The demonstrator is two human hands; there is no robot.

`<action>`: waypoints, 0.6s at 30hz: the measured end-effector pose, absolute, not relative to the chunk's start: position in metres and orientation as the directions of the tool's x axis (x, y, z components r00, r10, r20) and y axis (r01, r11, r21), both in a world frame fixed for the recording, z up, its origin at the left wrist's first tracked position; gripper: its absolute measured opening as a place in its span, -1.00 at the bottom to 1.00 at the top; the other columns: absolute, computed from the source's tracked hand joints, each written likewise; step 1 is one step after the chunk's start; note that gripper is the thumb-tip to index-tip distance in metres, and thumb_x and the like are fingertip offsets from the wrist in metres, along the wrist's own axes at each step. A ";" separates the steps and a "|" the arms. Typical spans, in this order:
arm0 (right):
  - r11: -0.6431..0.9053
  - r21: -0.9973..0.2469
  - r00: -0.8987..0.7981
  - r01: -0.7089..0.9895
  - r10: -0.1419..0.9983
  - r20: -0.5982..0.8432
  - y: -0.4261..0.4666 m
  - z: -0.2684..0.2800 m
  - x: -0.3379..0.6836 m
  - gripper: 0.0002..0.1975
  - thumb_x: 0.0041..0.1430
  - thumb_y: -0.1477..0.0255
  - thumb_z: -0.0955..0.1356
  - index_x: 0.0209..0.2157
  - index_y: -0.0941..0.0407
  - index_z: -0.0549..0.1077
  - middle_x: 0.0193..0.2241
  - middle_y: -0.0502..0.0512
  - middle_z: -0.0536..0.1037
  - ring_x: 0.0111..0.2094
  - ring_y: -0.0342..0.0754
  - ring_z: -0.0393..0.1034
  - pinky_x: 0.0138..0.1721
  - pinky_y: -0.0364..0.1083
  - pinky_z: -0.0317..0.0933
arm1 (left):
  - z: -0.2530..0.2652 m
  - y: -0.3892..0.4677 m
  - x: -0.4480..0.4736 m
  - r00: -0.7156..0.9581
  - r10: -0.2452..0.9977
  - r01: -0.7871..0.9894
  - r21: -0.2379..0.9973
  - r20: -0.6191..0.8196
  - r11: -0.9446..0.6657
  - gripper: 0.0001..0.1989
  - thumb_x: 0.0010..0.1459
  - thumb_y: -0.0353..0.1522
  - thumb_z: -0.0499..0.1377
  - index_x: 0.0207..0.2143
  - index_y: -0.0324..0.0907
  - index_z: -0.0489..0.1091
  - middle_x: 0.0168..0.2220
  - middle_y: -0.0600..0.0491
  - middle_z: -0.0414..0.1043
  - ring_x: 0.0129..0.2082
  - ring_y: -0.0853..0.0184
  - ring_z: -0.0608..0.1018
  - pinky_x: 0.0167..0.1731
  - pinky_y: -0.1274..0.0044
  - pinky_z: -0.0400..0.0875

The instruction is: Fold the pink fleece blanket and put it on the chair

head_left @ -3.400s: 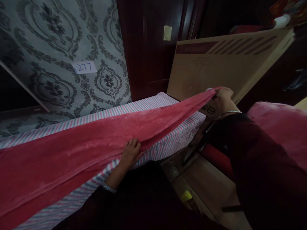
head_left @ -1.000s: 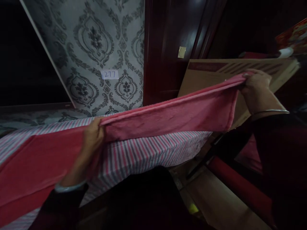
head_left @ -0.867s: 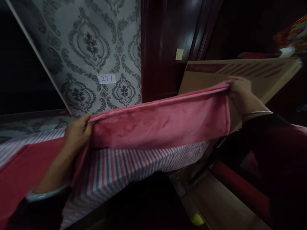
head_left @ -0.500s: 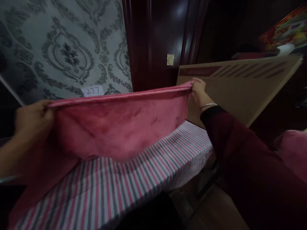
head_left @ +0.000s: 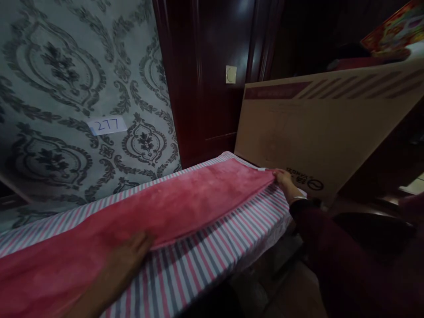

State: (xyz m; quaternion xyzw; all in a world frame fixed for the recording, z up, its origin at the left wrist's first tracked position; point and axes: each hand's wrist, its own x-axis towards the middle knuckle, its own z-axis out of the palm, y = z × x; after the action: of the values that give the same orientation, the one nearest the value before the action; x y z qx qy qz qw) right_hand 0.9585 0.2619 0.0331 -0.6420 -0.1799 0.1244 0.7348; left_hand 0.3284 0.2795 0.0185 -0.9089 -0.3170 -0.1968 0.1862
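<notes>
Red plush cloth (head_left: 192,198), one piece, lies on one striped cover (head_left: 212,247), stretching left from our right hand (head_left: 285,180), which pinches its near right corner. Our one left hand (head_left: 130,256), blurred, is at its near edge; we cannot tell whether it grips.

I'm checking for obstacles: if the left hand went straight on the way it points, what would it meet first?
Most likely the pink cloth lying just ahead of the left hand; past its far end, the cardboard box or dark red panel seems next, though depth is unclear.
</notes>
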 end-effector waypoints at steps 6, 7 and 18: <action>-0.065 -0.994 0.914 0.086 0.402 0.053 0.251 -0.015 0.979 -0.88 -0.13 0.40 0.42 -0.46 0.09 0.45 -0.67 -0.10 0.30 -0.62 -0.15 0.18 -0.57 -0.17 0.19 | -0.048 0.267 0.335 0.769 0.474 0.608 -0.264 0.428 -0.748 -0.51 0.21 -0.57 -0.03 -0.01 -0.03 0.55 -0.10 -0.03 0.61 -0.11 0.22 0.64 -0.07 0.43 0.56; -0.086 -0.991 0.915 0.100 0.398 0.058 0.251 -0.016 0.985 -0.88 -0.12 0.40 0.42 -0.44 0.10 0.46 -0.65 -0.09 0.33 -0.61 -0.14 0.20 -0.56 -0.17 0.20 | -0.048 0.268 0.329 0.751 0.493 0.629 -0.247 0.438 -0.737 -0.54 0.24 -0.54 -0.03 0.01 -0.04 0.54 -0.07 -0.04 0.61 -0.09 0.21 0.64 -0.06 0.42 0.55; -0.398 -0.885 0.929 0.243 0.359 0.093 0.233 -0.038 1.012 -0.67 0.01 0.43 0.41 -0.14 0.23 0.59 -0.42 0.12 0.60 -0.41 -0.05 0.43 -0.36 -0.15 0.32 | -0.040 0.241 0.346 0.738 0.650 0.673 -0.144 0.179 -0.725 -0.46 0.20 -0.55 -0.07 0.02 -0.08 0.58 0.07 -0.07 0.59 0.05 0.15 0.63 0.07 0.33 0.53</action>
State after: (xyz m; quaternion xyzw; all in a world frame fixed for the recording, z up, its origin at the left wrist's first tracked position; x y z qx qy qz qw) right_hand 1.0122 0.2330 -0.0383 -0.8342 -0.1804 0.0560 0.5181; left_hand 0.3460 0.2413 -0.0395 -0.9269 -0.3570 -0.0578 0.1001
